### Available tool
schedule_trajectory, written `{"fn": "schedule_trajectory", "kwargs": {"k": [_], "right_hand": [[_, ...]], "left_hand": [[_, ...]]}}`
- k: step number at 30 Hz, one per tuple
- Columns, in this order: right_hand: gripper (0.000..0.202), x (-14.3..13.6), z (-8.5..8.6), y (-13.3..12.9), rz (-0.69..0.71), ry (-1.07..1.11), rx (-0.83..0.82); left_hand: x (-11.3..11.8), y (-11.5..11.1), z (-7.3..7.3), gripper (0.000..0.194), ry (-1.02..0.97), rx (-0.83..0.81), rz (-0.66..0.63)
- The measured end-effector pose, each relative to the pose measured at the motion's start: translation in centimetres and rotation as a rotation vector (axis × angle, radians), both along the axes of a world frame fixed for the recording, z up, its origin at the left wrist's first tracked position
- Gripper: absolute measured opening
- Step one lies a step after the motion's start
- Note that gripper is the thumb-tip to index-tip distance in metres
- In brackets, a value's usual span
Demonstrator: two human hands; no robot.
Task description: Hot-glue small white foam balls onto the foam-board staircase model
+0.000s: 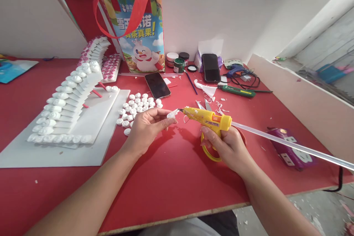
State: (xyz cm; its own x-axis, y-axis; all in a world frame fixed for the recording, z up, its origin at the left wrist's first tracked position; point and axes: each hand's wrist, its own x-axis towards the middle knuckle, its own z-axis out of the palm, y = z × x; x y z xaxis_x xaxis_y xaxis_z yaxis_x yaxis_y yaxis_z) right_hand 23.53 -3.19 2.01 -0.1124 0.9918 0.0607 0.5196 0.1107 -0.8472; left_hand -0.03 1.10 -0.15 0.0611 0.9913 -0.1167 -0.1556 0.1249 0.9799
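Observation:
My left hand [148,127] pinches a small white paper rosette [173,114] between thumb and fingers. My right hand [225,142] grips a yellow hot glue gun [204,117], its nozzle at the rosette, touching or nearly so. A long clear glue stick [290,142] runs out of the gun's back. Under the gun lie scissors [207,105], their handles partly hidden by my right hand. Left of my left hand, several white rosettes [139,103] sit in a cluster. Farther left, a curved white stepped model [72,99] edged with rosettes stands on a white board [91,156].
Behind stand a printed bag [143,44], paint jars [179,65] and tissues [211,49]. Two phones, one flat [157,85] and one leaning [211,68], a green-handled screwdriver [238,91] and paper scraps lie about. A purple pouch-like item [290,147] is at right. The red table [177,184] ends near me.

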Motion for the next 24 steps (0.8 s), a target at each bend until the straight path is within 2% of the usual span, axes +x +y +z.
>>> {"fn": "schedule_trajectory", "kwargs": {"k": [4,11,15,24], "right_hand": [[0.062,0.30,-0.06,-0.14,-0.013,0.045,-0.008],[0.052,0.31,-0.26,-0.66,0.083,0.039,0.034],[0.044,-0.01,-0.23,-0.65,0.092,0.005,0.036],[0.039,-0.32,0.16,-0.48,0.103,-0.013,0.090]], "left_hand": [[-0.10,0.14,-0.17,0.038,-0.089,-0.026,0.003],[0.24,0.30,0.36,0.037,-0.375,-0.201,-0.037],[0.39,0.14,0.58,0.038,-0.414,-0.236,-0.052],[0.33,0.14,0.66,0.034,-0.458,-0.247,-0.074]]}}
